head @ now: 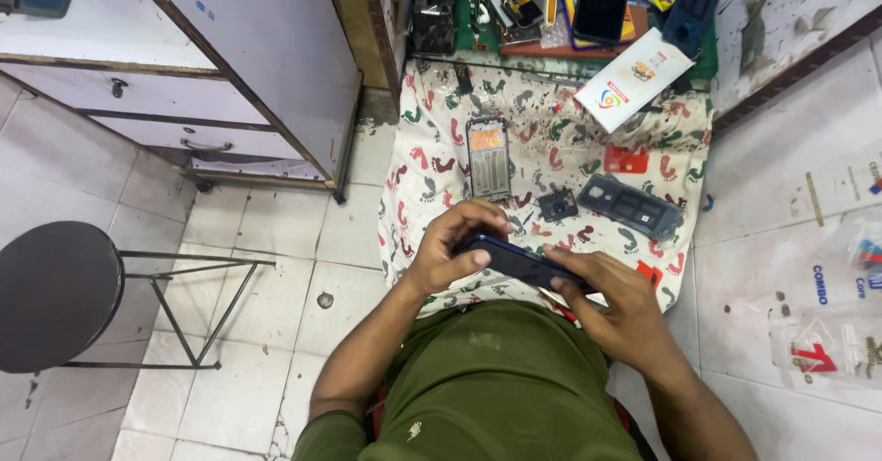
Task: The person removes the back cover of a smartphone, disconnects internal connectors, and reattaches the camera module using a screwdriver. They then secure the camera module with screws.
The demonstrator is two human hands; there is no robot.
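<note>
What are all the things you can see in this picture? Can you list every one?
dark phone: one, dark blue, held in both hands above the cloth
phone frame: one, grey and orange, lying on the cloth
back cover: one, grey, on the cloth to the right
small square part: one, black, on the cloth
white box: one, white, at the cloth's top edge
cloth: one, white with footprint pattern, on the floor
stool: one, dark round seat, left
cabinet: one, white, upper left
left hand: one, grips the phone's left end
right hand: one, grips the phone's right end
</note>
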